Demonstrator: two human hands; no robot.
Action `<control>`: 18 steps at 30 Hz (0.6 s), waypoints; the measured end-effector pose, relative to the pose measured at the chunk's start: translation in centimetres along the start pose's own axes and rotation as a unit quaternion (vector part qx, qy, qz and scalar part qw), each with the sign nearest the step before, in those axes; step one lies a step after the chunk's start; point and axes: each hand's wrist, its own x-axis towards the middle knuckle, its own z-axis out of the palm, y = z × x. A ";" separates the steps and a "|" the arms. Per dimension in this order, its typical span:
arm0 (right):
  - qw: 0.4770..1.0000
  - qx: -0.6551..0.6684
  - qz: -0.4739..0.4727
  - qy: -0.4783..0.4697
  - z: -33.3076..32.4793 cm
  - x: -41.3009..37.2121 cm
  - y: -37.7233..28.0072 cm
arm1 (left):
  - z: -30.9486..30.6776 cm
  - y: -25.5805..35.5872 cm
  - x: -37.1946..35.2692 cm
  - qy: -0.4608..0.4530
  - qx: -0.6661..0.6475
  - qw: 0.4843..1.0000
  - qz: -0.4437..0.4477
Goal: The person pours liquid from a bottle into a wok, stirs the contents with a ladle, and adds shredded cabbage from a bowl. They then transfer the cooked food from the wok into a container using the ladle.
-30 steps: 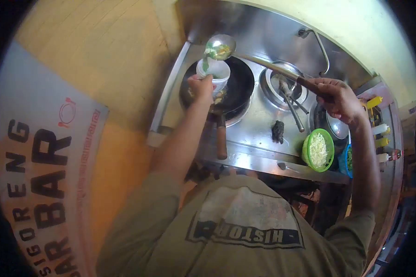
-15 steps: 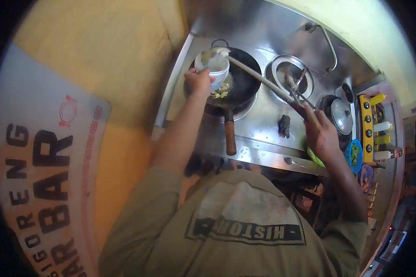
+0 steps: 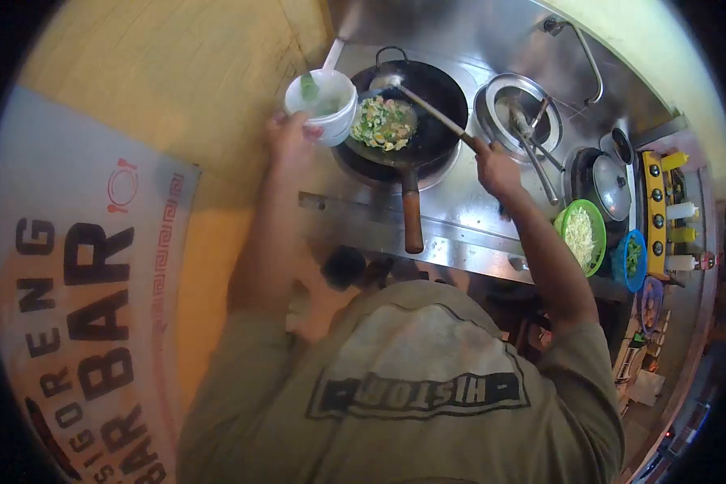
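Observation:
My left hand [image 3: 292,133] grips a white bucket [image 3: 335,121] at the wok's left edge; some green bits show inside it. My right hand [image 3: 498,171] is wrapped round the wooden handle of a long ladle [image 3: 436,111], whose head is down in the black wok [image 3: 440,97]. Chopped green, white and pinkish food [image 3: 383,123] lies in the left part of the wok. The wok's wooden handle [image 3: 411,211] points toward me, with neither hand on it.
A metal-rimmed pot [image 3: 500,85] with utensils stands right of the wok. Farther right are a green basket of shredded vegetable [image 3: 598,260], a blue basket [image 3: 639,278], a lidded pan [image 3: 611,187] and sauce bottles [image 3: 682,210]. A tap pipe [image 3: 595,68] rises behind.
The white bucket has moved left, off the wok's middle. More chopped food now lies in the wok. The ladle head has dropped from the bucket into the wok, and the green basket has come into view.

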 end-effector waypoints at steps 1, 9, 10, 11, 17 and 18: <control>1.000 0.000 0.000 -0.001 0.3 -0.2 0.2 | -0.2 0.7 -0.6 -0.029 0.008 1.000 0.000; 0.996 -0.064 -0.068 -0.001 -1.4 -3.4 2.7 | -1.8 2.3 -2.4 -0.019 -0.015 0.999 0.041; 0.997 -0.059 -0.049 0.017 -1.3 -3.2 2.5 | -1.6 2.4 -2.3 -0.018 -0.004 0.999 0.047; 0.995 -0.049 -0.056 0.063 0.0 -3.0 2.6 | -1.2 2.8 -2.7 -0.021 -0.006 0.999 0.048; 0.979 0.193 0.009 -0.058 1.6 -5.0 -0.3 | -0.9 2.7 -2.4 -0.029 -0.016 0.999 0.042; 0.962 0.262 -0.015 -0.067 2.7 -5.6 -0.1 | -0.9 2.6 -2.6 -0.021 -0.021 0.999 0.039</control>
